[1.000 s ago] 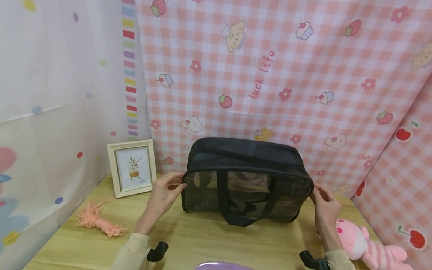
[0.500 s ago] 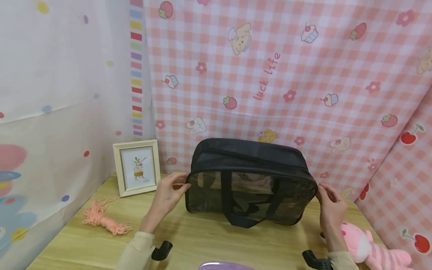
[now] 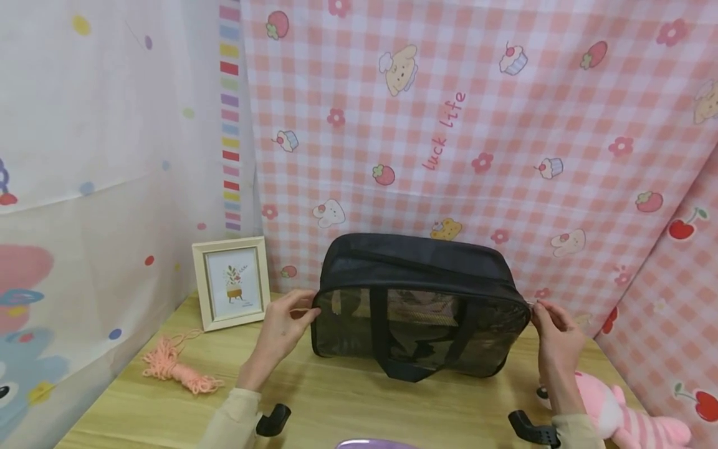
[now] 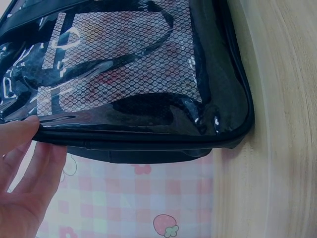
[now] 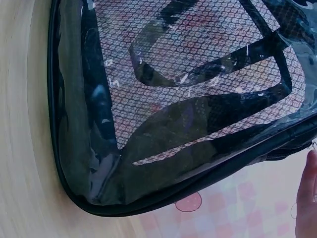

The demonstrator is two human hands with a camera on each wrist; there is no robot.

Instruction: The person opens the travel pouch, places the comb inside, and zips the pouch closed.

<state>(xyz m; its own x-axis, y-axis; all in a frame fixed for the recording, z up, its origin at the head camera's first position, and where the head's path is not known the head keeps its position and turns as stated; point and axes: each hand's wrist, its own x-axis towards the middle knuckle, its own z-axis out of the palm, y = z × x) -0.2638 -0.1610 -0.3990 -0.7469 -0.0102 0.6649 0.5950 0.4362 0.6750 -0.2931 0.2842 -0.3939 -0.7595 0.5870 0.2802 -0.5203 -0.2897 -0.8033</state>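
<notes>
Your left hand [image 3: 283, 327] pinches the upper left edge of a black bag [image 3: 421, 305], thumb against the front and fingers behind, while your right hand [image 3: 561, 343] pinches a small silvery piece [image 3: 530, 303] at the bag's opposite end; whether those fingertips also touch the bag itself cannot be told. The bag stands upright on a wood-grain tabletop [image 3: 320, 405], between your hands, its see-through front panel [image 3: 344, 330] facing you and its black strap handle [image 3: 409, 372] hanging down across that panel. To the left, a framed potted-plant picture [image 3: 231, 284] stands behind a bundle of peach yarn [image 3: 182, 371]. At right lies a pink plush toy [image 3: 622, 411] with striped body, partly hidden by your right wrist [image 3: 563, 396]. Part of a purple object [image 3: 376, 444] shows at the head view's bottom edge, and a pink checkered cloth [image 3: 348, 68] printed with strawberries and cupcakes hangs behind the bag.
</notes>
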